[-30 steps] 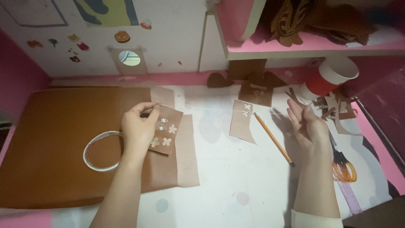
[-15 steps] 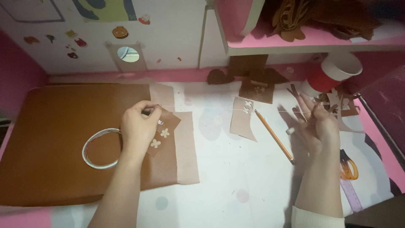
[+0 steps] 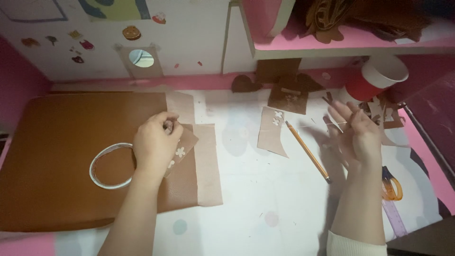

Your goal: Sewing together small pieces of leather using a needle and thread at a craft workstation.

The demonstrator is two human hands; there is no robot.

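Head view: left hand (image 3: 154, 144) pinching a small tan leather piece with white flowers (image 3: 180, 148) at its upper edge, piece lying on a bigger tan sheet (image 3: 201, 180) that overlaps the right edge of a big brown leather sheet (image 3: 57, 156). White ring (image 3: 108, 166) sits on the brown sheet, just left of that hand. Right hand (image 3: 358, 135) raised off the counter (image 3: 265, 208), fingers spread, loosely holding a thin pale thread (image 3: 313, 125); grip too fine to tell. Pencil (image 3: 308, 151) lies diagonal between the hands, beside another flowered strip (image 3: 272, 130). Orange-handled scissors (image 3: 391, 182) and red cup (image 3: 374, 80) near right edge. Open counter in front centre, between the forearms.
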